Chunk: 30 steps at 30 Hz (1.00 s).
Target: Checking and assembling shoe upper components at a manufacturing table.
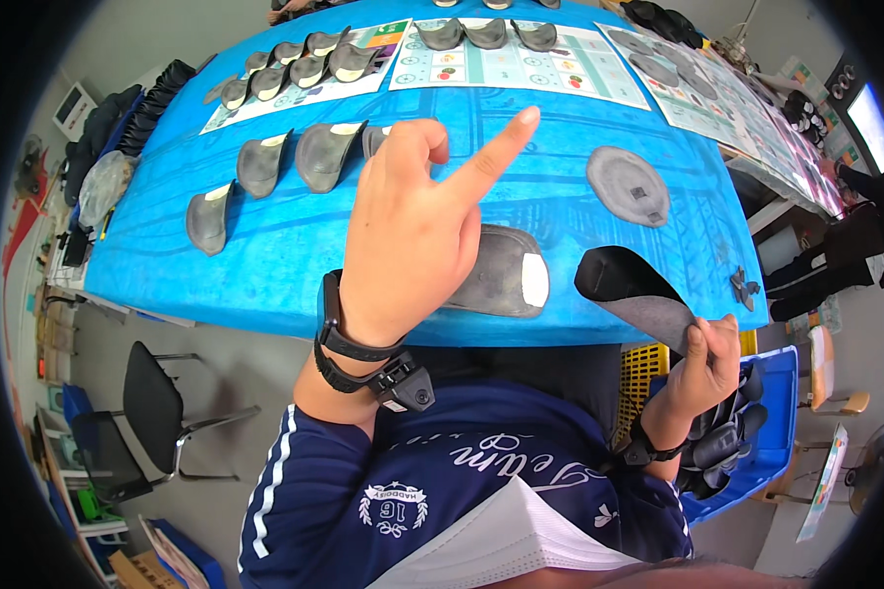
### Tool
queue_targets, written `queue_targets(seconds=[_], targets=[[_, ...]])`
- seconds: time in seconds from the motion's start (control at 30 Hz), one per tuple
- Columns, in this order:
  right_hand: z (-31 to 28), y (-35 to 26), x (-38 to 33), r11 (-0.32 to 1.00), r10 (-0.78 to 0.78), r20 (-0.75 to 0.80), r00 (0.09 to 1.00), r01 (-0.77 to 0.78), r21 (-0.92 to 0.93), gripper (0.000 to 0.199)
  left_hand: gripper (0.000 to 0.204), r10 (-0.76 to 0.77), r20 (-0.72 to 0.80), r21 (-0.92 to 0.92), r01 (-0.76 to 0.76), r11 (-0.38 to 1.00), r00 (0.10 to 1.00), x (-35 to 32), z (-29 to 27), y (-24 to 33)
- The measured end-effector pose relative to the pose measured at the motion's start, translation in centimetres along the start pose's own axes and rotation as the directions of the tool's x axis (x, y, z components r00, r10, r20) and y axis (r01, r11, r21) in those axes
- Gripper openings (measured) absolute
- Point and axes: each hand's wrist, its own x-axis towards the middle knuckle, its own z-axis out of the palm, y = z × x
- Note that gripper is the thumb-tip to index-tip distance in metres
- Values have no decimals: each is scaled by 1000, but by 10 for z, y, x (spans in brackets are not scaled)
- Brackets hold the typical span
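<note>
My left hand [417, 221] is raised over the near part of the blue-covered table [521, 118]. One finger stretches out toward the right, the others are bent, and nothing shows in it. Partly hidden behind it, a grey-black curved pad [496, 280] with a white patch lies by the table's near edge. At the right, my right hand [702, 368] pinches the lower end of a thin dark curved pad [634, 290], which it holds up tilted, with its lighter grey side partly showing. Beyond it a flat grey oval piece [627, 185] rests on the cloth.
Several similar curved pads [260, 165] stand left of my left hand, with more on printed sheets [599, 74] at the far side. Small dark scraps [745, 288] lie at the right edge. A blue crate [781, 422] of dark parts and a yellow basket [643, 378] stand below.
</note>
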Motion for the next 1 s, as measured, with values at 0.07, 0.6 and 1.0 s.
queue_targets(seconds=[0.07,0.6,1.0], targets=[[1,0,1,1000,-2,3,1000,2,11,14,71,-11,-16,-17,11,1000,1000,-1,-1,0],[-4,1,-1,1000,0,-7,1000,0,-11,11,49,-291,29,419,252,872,956,-39,-37,-54],[-3,0,0,1000,-6,-11,1000,6,0,13,47,-314,-101,489,322,811,944,-53,-45,-81]])
